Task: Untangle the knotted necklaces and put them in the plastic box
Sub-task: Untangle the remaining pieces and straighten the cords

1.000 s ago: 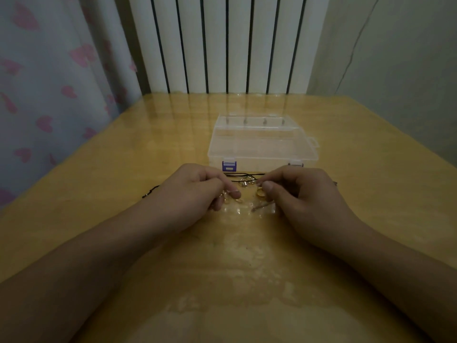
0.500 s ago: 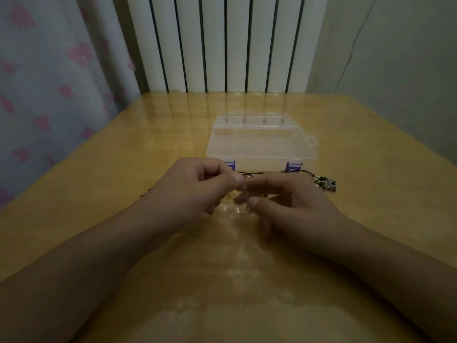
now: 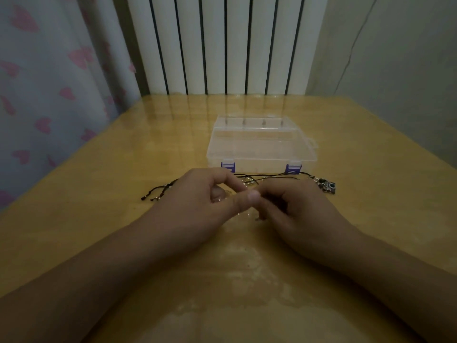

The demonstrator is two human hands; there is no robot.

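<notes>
Necklaces (image 3: 269, 175) — cords running left–right

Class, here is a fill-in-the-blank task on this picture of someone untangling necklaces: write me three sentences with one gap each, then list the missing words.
1. The clear plastic box has two ____ clasps on its near side.
2. The lid of the box is ____.
3. Both hands, left hand and right hand, work the black cords on the ____ table.

Missing words: purple; closed; wooden
</notes>
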